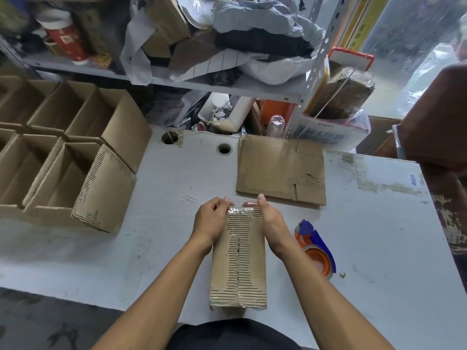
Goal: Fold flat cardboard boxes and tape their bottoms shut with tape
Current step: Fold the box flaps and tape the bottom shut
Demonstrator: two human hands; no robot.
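**Head view: pressing the tape end over the far edge of the box bottom**

Head camera looks down on a folded cardboard box [238,258] standing bottom-up on the grey table [366,236], close to the person's body. Its 2 bottom flaps meet along a centre seam, and a strip of clear tape [240,210] glints where it wraps the far edge.

Both hands are at that far edge. The left hand [211,223] has its fingers curled over the box's far left corner, pinching the tape end down. The right hand [269,221] lies along the right side with the thumb raised and the fingers bent over the far edge, on the tape; how firmly it grips I cannot tell.

The step in hand looks like the smoothing of the tape end down the far wall. To do it well:

- Hold the flaps tight together so the seam stays closed under the tape.
- Rub from the seam outward, driving out wrinkles; the torn, ribbed surface probably gives poor adhesion, so firm pressure matters.
- Brace the box so it does not slide away.

The orange and blue tape dispenser [317,248] lies just right of the box. A flat cardboard sheet [280,170] waits beyond, and finished open boxes [75,152] are ranked at the left.
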